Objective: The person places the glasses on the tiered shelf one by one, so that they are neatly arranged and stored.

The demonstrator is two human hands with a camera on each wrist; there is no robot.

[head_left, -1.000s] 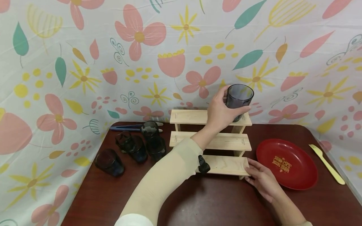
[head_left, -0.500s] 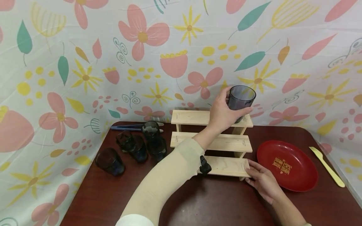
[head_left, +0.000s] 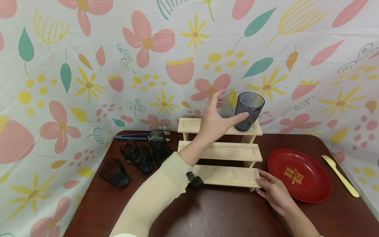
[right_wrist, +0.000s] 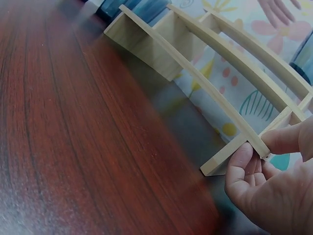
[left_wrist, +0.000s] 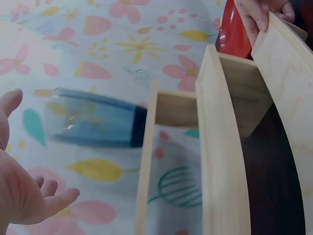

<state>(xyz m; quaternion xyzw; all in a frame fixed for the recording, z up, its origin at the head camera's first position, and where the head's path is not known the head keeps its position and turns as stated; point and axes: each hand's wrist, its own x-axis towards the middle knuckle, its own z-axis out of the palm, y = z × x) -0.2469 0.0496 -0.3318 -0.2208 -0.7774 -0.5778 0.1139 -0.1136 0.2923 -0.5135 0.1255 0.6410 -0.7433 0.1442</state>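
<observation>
Left hand (head_left: 214,124) spread, I think clear of the upright glass (head_left: 252,106) to its right; right hand (head_left: 274,191) pinches the rack (head_left: 232,152) by its front right corner.

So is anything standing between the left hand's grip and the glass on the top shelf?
Nothing visible: in the left wrist view, only a bare gap separates the left hand's grip from the glass.
</observation>
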